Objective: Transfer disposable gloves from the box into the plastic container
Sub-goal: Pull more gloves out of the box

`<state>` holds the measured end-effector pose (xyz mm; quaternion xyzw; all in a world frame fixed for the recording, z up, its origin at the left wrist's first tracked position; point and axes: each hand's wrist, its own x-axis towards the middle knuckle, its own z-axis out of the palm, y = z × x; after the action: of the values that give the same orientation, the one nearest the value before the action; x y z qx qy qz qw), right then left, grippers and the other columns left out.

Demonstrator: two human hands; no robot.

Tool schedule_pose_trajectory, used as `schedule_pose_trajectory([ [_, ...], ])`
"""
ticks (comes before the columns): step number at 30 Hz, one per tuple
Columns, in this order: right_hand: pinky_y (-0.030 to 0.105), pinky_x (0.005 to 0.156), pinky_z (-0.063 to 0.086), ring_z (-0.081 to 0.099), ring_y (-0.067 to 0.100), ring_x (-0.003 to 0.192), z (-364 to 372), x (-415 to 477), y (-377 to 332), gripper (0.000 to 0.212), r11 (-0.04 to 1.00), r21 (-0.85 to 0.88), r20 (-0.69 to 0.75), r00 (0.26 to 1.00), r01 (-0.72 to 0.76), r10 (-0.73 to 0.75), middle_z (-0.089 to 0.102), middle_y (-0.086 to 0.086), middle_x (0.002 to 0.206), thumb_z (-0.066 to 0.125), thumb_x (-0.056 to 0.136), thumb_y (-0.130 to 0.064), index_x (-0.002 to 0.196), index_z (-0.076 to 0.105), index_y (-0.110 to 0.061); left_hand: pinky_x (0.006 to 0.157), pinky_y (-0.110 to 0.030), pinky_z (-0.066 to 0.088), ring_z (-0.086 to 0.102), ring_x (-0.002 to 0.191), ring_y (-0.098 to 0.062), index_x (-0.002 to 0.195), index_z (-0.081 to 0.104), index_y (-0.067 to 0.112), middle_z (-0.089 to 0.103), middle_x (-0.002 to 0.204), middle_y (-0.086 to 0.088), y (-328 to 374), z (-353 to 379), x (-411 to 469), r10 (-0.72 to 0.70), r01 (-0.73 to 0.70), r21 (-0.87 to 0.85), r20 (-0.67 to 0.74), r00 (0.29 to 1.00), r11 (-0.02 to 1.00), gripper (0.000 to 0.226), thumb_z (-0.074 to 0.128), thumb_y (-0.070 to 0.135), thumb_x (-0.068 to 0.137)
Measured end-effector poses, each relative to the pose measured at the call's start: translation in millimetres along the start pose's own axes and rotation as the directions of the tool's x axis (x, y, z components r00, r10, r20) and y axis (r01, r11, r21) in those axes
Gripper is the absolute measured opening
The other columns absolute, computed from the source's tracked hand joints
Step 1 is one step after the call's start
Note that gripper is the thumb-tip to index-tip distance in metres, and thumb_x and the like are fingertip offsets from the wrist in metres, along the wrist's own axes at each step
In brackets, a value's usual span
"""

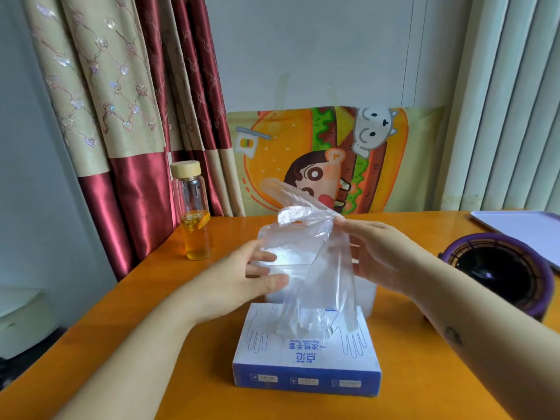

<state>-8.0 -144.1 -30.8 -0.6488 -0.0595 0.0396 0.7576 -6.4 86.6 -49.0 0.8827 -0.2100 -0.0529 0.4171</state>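
Observation:
A white and blue glove box (306, 362) lies flat on the orange table, near me. Just behind it stands a clear plastic container (291, 268), partly hidden by my hands. My right hand (381, 256) pinches the top of a clear disposable glove (321, 268) that hangs down, its fingers dangling over the box's top. My left hand (251, 277) reaches in from the left with fingers bent, touching the glove and the container's left side; whether it holds the glove is unclear.
A glass bottle (194, 213) with amber liquid and a wooden lid stands at the table's back left. A round purple and black object (500, 268) sits at the right, a lilac tray (527, 231) behind it. Curtains and a cartoon cushion (333, 159) back the table.

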Motion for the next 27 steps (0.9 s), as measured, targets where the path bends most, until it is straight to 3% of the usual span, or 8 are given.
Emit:
schedule_pose_trajectory([
  [4, 0.031, 0.068, 0.052, 0.062, 0.017, 0.069, 4.5, 6.0, 0.2, 0.034, 0.986, 0.079, 0.152, 0.979, -0.15, 0.137, 0.064, 0.009, 0.085, 0.058, 0.089, -0.025, 0.114, 0.064, -0.001, 0.108, -0.028, 0.038, 0.044, 0.128, 0.002, 0.149, 0.027, 0.028, 0.044, 0.14, 0.02, 31.7, -1.9, 17.5, 0.1, -0.112, -0.172, -0.078, 0.992, 0.979, 0.116, 0.075, 0.073, 0.053],
  [8, 0.035, 0.082, 0.055, 0.065, 0.017, 0.08, 6.3, 11.1, -0.2, 0.031, 0.986, 0.046, 0.254, 0.957, -0.158, 0.141, 0.069, 0.011, 0.095, 0.051, 0.094, -0.022, 0.114, 0.065, -0.003, 0.07, -0.008, 0.046, 0.063, 0.086, 0.006, 0.112, 0.069, 0.015, 0.068, 0.111, 0.004, 57.7, 5.9, 47.5, 0.112, -0.146, -0.178, -0.188, 0.976, 0.973, 0.027, 0.069, 0.024, 0.087],
  [11, 0.039, 0.096, 0.05, 0.064, 0.018, 0.096, 1.0, 12.2, -0.9, 0.047, 0.988, -0.153, -0.03, 0.999, 0.027, -0.032, 0.069, 0.007, 0.109, 0.065, 0.078, -0.041, 0.114, 0.066, -0.012, 0.062, -0.019, 0.048, 0.064, 0.076, -0.012, 0.099, 0.07, 0.013, 0.069, 0.085, 0.0, 53.8, 4.2, 71.7, 0.024, -0.072, -0.123, -0.355, 0.934, 0.99, 0.015, 0.064, 0.023, 0.09],
  [13, 0.021, 0.087, 0.052, 0.064, 0.008, 0.098, -5.0, 1.8, -4.3, 0.031, 0.881, -0.388, -0.142, 0.927, 0.271, -0.348, 0.067, -0.005, 0.109, 0.067, 0.081, -0.042, 0.103, 0.065, -0.019, 0.066, -0.026, 0.049, 0.065, 0.082, -0.018, 0.102, 0.069, 0.011, 0.07, 0.089, -0.004, 51.0, 0.3, 83.1, -0.043, -0.02, -0.144, -0.418, 0.907, 0.989, 0.02, 0.062, 0.024, 0.089],
  [15, 0.005, 0.09, 0.04, 0.052, -0.007, 0.113, -8.1, -18.1, -7.4, 0.023, 0.685, -0.571, 0.061, 0.855, 0.453, -0.515, 0.055, -0.019, 0.126, 0.07, 0.077, -0.048, 0.084, 0.067, -0.027, 0.064, -0.027, 0.046, 0.064, 0.082, -0.018, 0.105, 0.068, 0.01, 0.069, 0.093, -0.006, 49.9, -3.0, 89.7, -0.079, 0.013, -0.15, -0.443, 0.893, 0.989, 0.022, 0.06, 0.025, 0.09],
  [19, 0.022, 0.11, 0.016, 0.013, -0.004, 0.14, -9.7, -27.7, 3.4, 0.031, 0.285, -0.833, 0.306, 0.824, 0.474, -0.477, 0.022, -0.021, 0.153, 0.055, 0.076, -0.066, 0.089, 0.071, -0.043, 0.053, -0.022, 0.039, 0.054, 0.065, -0.008, 0.102, 0.066, 0.012, 0.061, 0.077, 0.001, 46.5, -4.0, 101.7, -0.108, 0.051, -0.138, -0.453, 0.885, 0.989, 0.016, 0.057, 0.021, 0.092],
  [23, 0.022, 0.1, 0.037, 0.049, 0.012, 0.123, -7.0, 4.3, -3.2, 0.036, 0.304, -0.886, 0.13, 0.818, 0.349, -0.56, 0.055, -0.005, 0.134, 0.065, 0.087, -0.034, 0.122, 0.064, -0.027, 0.051, -0.022, 0.039, 0.055, 0.058, -0.015, 0.092, 0.064, 0.009, 0.059, 0.065, -0.005, 41.7, 0.9, 112.5, -0.188, 0.137, -0.157, -0.378, 0.907, 0.978, 0.014, 0.055, 0.02, 0.091],
  [27, 0.033, 0.08, 0.055, 0.067, 0.022, 0.087, -19.8, 42.6, -11.5, 0.027, 0.373, -0.901, 0.007, 0.866, 0.222, -0.5, 0.072, 0.007, 0.103, 0.065, 0.085, -0.006, 0.111, 0.071, -0.013, 0.081, -0.034, 0.055, 0.068, 0.084, -0.019, 0.108, 0.067, 0.015, 0.072, 0.092, -0.007, 20.3, 2.5, 122.2, -0.198, 0.155, -0.175, -0.264, 0.944, 0.972, 0.024, 0.063, 0.03, 0.09],
])
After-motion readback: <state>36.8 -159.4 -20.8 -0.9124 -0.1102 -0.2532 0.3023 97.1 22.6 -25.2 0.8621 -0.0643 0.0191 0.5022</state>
